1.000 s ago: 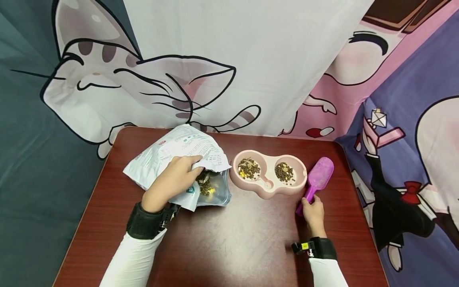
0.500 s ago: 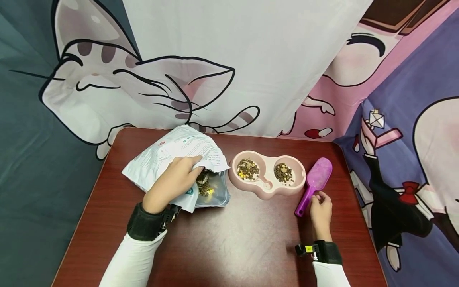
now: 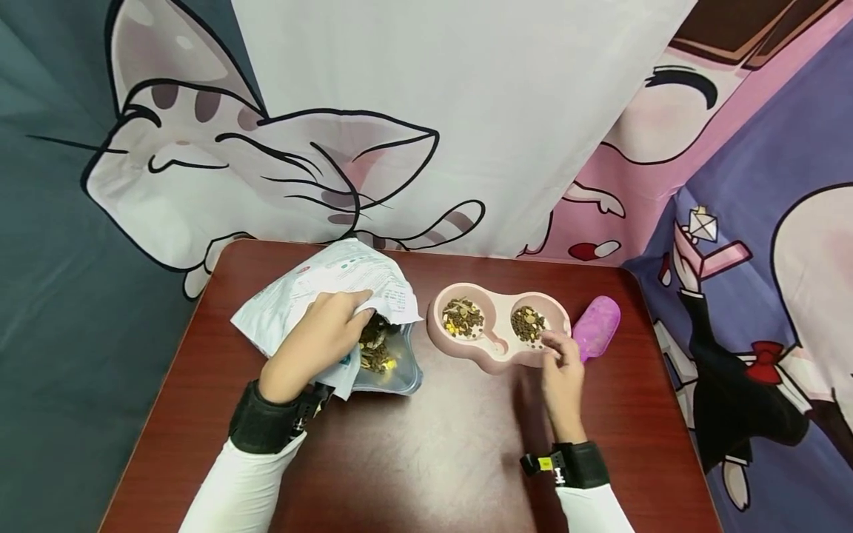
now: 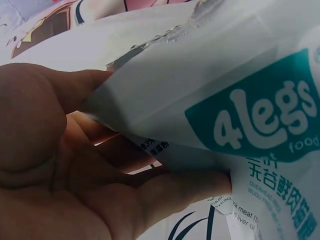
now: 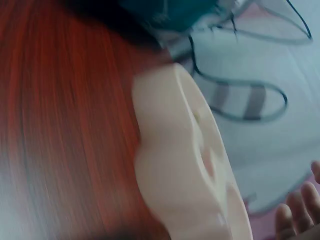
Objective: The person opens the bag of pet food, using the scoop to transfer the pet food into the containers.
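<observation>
My left hand (image 3: 320,337) grips the open mouth of a white and teal pet food bag (image 3: 333,270); in the left wrist view its thumb and fingers close round the bag's edge. Under the bag's mouth, partly covered, stands a translucent plastic container (image 3: 408,379) with dry food mix (image 3: 376,348) in it. My right hand (image 3: 563,381) hovers with loosely bent fingers over the right front rim of a pink double bowl (image 3: 489,361), holding nothing. A purple scoop (image 3: 597,326) lies right of the bowl, its handle hidden behind that hand.
Both hollows of the bowl hold some brown dry food (image 3: 463,318). The reddish-brown wooden table (image 3: 433,459) ends at the back against a hanging cloth (image 3: 506,148) with cartoon prints. Black straps (image 3: 580,465) with small cameras sit on both wrists.
My right hand let go of the scoop's handle, drew off to the right, then moved left to the bowl's rim. The scoop stays on the table. My left hand still grips the bag.
</observation>
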{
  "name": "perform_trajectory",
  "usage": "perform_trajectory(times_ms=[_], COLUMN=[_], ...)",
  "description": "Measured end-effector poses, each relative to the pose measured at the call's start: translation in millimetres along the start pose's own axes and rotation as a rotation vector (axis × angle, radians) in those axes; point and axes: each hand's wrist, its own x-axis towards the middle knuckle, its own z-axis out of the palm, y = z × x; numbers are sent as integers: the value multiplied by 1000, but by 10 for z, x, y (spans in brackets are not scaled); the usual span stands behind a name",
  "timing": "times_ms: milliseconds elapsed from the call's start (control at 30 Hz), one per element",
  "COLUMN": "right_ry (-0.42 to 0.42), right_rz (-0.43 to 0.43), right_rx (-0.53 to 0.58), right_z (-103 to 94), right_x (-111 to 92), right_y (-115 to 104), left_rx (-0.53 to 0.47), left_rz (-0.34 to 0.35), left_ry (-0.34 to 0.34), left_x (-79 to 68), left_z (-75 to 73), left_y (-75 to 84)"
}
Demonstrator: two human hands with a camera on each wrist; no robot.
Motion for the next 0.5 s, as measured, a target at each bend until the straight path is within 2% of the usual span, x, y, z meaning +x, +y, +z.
perform_trajectory(times_ms=[167,267,400,500], right_ry=[-335,-496,-616,-650], right_rz=[-126,-183,-216,-210], right_rx=[67,92,108,121], right_z=[374,586,763,855], right_x=[-142,-205,-226,-209], right_y=[-1,-52,-134,-228], left_rx=[-12,-21,-23,-24], left_rz=[-22,-14,-6,-16], left_ry=[5,19,28,47], left_x=[-20,-38,-75,-94], left_z=[-37,-58,-88,-113], left_y=[63,112,170,202])
